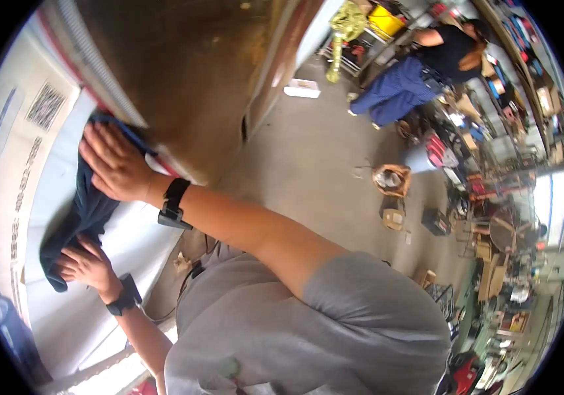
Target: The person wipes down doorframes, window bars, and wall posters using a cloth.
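A dark blue-green cloth point(84, 207) lies bunched against a white panel point(130, 247). My right hand point(116, 161) presses on the cloth's upper end, its fingers stretched out and lying flat. Lower down, my left hand point(84, 266) rests on the other end of the cloth with its fingers spread. Both wrists wear a black band. Beside the cloth, a printed white banner point(22, 171) carries a QR code and lettering.
A large brown, glossy panel point(177, 66) stands beside the right hand. Across the concrete floor point(295, 151), a person point(420, 72) in a dark top and blue trousers stands by cluttered shelves. A white box point(302, 88) and an open carton point(392, 179) sit on the floor.
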### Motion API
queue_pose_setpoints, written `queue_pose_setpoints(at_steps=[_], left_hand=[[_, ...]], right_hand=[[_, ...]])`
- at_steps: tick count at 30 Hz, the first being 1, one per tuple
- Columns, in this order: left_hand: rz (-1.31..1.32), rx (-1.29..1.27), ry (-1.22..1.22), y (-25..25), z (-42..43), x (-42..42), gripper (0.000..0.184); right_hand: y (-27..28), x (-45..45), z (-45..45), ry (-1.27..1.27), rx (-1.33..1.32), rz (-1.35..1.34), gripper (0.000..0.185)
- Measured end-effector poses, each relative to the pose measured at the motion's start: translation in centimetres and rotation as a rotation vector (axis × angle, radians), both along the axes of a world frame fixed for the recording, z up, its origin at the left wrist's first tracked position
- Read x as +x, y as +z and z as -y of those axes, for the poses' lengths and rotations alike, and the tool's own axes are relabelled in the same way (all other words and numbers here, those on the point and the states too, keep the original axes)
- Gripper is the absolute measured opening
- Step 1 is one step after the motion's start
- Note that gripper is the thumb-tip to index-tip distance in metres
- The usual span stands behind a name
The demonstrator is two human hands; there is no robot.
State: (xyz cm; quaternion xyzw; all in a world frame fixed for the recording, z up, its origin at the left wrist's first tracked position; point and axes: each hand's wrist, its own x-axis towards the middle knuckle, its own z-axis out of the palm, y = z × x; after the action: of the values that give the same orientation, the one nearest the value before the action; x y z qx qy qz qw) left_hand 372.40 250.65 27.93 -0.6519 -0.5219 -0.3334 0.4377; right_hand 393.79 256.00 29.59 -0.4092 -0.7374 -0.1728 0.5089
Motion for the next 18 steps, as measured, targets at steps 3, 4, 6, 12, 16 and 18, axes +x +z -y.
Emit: queue_pose_setpoints(at_steps=[3, 4, 6, 12, 16, 18], left_hand=[[0.111, 0.009, 0.042, 3.6, 0.6, -0.4, 0.070], [0.148, 0.047, 0.062, 5.3, 0.9, 0.0, 0.072], [0.149, 0.086, 0.045, 6.5, 0.2, -2.0, 0.073], [-0.109, 0.016, 0.154, 0.5, 1.0, -8.1, 0.076], [-0.025, -0.084, 0.128, -5.1, 2.6, -10.4, 0.072], [0.097, -0.097, 0.105, -2.8, 2.9, -7.5, 0.071]], right_hand=[[4.0, -2.0, 0.6, 0.088, 0.055, -0.199, 0.068], [4.1, -3.0, 0.7, 0.102, 0.062, -0.184, 0.067], [4.9, -5.1, 0.3, 0.120, 0.080, -0.154, 0.064], [2.3, -7.9, 2.1, 0.241, 0.195, 0.150, 0.033], [0.0, -5.2, 1.3, 0.219, 0.256, 0.262, 0.040], [0.2, -3.4, 0.5, 0.049, 0.241, 0.246, 0.045]])
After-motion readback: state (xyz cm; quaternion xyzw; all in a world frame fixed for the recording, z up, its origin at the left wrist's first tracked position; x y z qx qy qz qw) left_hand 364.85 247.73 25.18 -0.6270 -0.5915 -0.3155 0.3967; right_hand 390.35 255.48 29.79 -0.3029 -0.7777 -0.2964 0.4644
